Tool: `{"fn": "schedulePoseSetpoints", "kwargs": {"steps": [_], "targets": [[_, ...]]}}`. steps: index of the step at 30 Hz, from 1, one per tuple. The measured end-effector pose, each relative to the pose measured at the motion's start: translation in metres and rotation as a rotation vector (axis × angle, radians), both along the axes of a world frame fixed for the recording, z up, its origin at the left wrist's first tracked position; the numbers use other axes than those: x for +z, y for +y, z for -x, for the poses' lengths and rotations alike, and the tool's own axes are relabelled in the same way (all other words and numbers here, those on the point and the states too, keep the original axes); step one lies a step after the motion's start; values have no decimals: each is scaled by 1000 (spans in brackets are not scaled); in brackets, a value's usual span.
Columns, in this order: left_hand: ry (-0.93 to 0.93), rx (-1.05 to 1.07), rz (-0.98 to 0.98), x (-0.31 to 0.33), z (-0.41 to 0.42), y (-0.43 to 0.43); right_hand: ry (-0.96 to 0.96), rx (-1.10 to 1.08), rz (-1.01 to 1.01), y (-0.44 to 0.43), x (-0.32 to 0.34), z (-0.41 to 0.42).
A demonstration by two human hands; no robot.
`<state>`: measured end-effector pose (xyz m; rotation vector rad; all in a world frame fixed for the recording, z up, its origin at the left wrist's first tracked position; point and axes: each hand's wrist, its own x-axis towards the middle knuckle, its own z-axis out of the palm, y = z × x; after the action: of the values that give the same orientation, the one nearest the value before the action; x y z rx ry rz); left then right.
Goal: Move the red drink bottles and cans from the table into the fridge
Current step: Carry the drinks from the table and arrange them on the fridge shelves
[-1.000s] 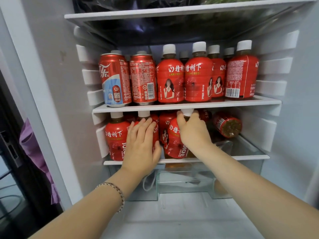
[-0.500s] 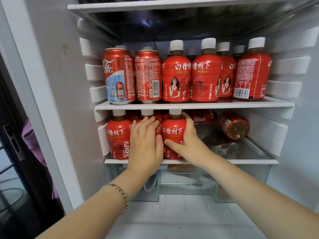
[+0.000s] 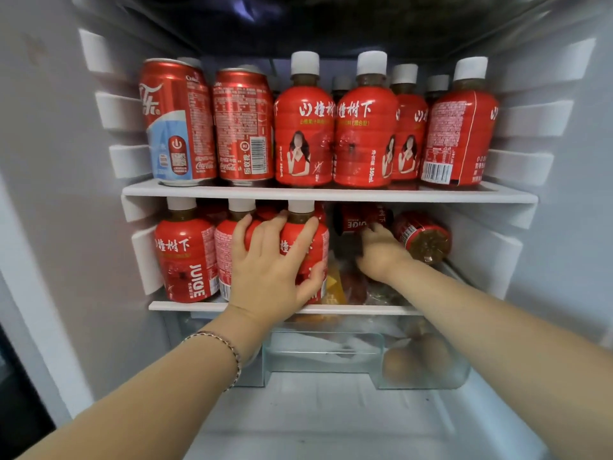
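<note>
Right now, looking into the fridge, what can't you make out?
Right hand: motion-blurred in the head view; its grip is unclear.
Back-row bottles: front row hides all but caps.
Front bottle: left hand covers its label.
Drawer: contents hazy behind its clear wall.

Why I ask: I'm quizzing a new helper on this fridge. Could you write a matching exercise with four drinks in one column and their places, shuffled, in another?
Drinks
1. blue-panel cola can
2. barcode bottle
3. gripped bottle, in the left hand
4. bottle showing its base

Places
A. lower shelf, lying on its side
B. upper shelf, far left
C. lower shelf, upright
D. upper shelf, far right

Pairs: 1-B, 2-D, 3-C, 4-A.
</note>
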<state>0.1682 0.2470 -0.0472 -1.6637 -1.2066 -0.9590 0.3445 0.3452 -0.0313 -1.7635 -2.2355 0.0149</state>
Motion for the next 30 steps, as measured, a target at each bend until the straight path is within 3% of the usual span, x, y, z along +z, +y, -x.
{"fn": "schedulePoseSetpoints", "kwargs": {"steps": [6, 9, 13, 17, 21, 24, 27, 30], "targets": [[-17, -10, -6, -5, 0, 4, -179, 14, -74, 51, 4, 9], [-18, -5, -18, -4, 1, 5, -67, 16, -57, 58, 2, 9], [-15, 2, -17, -4, 1, 5, 13, -79, -255, 48, -9, 19], [-20, 11, -6, -4, 0, 4, -12, -232, -130, 35, -14, 25], [-25, 10, 9, -3, 0, 3, 55, -15, -132, 39, 5, 23], [-26, 6, 2, -2, -1, 1, 4, 49, -109, 37, 16, 25], [-22, 2, -7, -3, -1, 2, -85, -67, -117, 31, 17, 31], [-23, 4, -13, -2, -2, 2, 105, -280, -172, 24, 15, 32]]}}
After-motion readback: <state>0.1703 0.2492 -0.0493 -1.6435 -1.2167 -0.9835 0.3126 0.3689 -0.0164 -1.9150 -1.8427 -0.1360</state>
